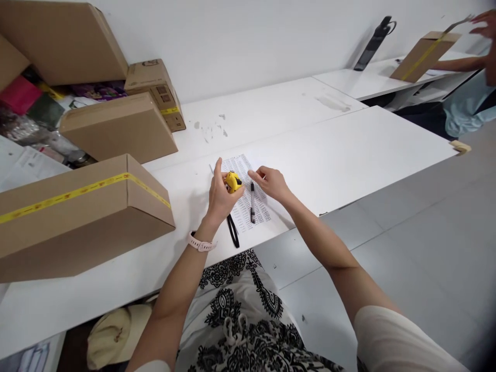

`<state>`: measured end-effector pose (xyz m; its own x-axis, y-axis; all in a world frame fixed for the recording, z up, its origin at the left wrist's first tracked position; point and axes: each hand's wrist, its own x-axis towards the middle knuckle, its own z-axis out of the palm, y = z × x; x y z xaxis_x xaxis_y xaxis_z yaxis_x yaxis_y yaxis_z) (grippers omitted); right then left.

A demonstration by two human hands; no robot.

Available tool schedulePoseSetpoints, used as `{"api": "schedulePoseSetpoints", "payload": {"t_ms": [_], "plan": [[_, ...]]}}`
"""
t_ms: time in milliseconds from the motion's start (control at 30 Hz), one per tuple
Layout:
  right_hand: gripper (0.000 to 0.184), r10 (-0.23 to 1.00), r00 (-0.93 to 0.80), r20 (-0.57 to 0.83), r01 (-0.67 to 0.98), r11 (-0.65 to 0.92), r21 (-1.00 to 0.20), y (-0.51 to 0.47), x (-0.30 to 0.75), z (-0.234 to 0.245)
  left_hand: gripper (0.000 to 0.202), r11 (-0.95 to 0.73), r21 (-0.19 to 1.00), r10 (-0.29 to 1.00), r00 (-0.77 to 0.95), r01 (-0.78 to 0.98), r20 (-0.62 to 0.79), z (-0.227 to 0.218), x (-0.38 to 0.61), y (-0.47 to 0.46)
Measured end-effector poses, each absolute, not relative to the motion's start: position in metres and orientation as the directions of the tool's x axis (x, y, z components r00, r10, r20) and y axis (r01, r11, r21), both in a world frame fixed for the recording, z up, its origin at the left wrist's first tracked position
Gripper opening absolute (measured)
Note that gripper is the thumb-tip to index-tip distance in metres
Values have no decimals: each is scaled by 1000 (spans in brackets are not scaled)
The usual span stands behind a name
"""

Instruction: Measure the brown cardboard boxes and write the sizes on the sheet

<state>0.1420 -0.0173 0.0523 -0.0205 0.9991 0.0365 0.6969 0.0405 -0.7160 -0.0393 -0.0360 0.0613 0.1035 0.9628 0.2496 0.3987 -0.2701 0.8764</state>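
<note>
My left hand (220,195) is wrapped round a yellow and black tape measure (233,182), held above a printed sheet of paper (244,214). A black wrist strap (233,231) hangs below that hand. To the right of it, my right hand (271,182) is closed in a pinch over the sheet's edge; whatever may be between its thumb and finger is too small to make out. On the paper, just left of the right hand and apart from the tape measure, lies a black and clear pen (252,204).
A large taped cardboard box (89,206) stands at the left, with more boxes (120,126) and packed goods behind it. A dark bottle (374,44) is at the back right. Another person's hand (484,25) is beside a taped box (426,56). A cap (116,333) lies below the white table (349,155).
</note>
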Motion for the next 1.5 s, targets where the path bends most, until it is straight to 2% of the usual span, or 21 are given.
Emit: {"api": "schedulePoseSetpoints", "payload": {"t_ms": [100,167,200,267,367,433,500,633,700,800,867,967,1133,1200,1267,1500], "plan": [[35,997,-62,-43,894,37,-447,-14,139,43,93,-321,730,937,88,603,339,43,-39,-24],[24,984,-160,-81,910,115,-399,-14,137,39,85,-346,639,925,134,687,356,31,-39,-19],[20,977,-197,-79,893,146,-426,-14,139,39,80,-361,603,920,166,711,355,25,-39,-17],[20,974,-220,-52,800,150,-581,-15,149,41,69,-397,541,909,234,741,346,16,-38,-17],[25,980,-201,1,436,91,-896,-25,177,49,51,-453,463,886,328,762,327,10,-37,-20],[30,984,-172,45,198,79,-977,-35,195,54,42,-473,433,877,364,767,313,9,-35,-22],[32,989,-119,86,97,98,-991,-45,204,54,36,-485,405,869,376,775,321,11,-32,-24],[37,985,8,171,102,170,-980,-56,198,38,34,-587,338,794,441,735,419,15,-27,-29],[42,973,92,211,154,196,-969,-56,191,29,30,-661,352,742,507,663,439,15,-24,-33],[42,961,182,209,183,176,-967,-53,184,21,39,-737,418,673,631,531,385,11,-20,-39],[44,974,149,172,132,153,-979,-52,181,19,43,-760,442,631,703,477,328,8,-19,-43],[43,990,64,122,86,116,-989,-53,179,16,43,-779,411,603,745,473,286,4,-19,-44],[44,991,123,58,141,40,-989,-56,173,4,39,-817,291,573,755,498,317,0,-20,-42],[46,985,158,76,156,51,-986,-56,172,1,39,-832,227,555,764,507,329,-2,-20,-42],[40,981,165,104,152,79,-985,-55,173,0,40,-837,185,546,769,515,333,-3,-20,-42],[34,993,109,35,38,31,-999,-57,174,-1,40,-842,162,536,764,515,360,-7,-20,-42]]}}
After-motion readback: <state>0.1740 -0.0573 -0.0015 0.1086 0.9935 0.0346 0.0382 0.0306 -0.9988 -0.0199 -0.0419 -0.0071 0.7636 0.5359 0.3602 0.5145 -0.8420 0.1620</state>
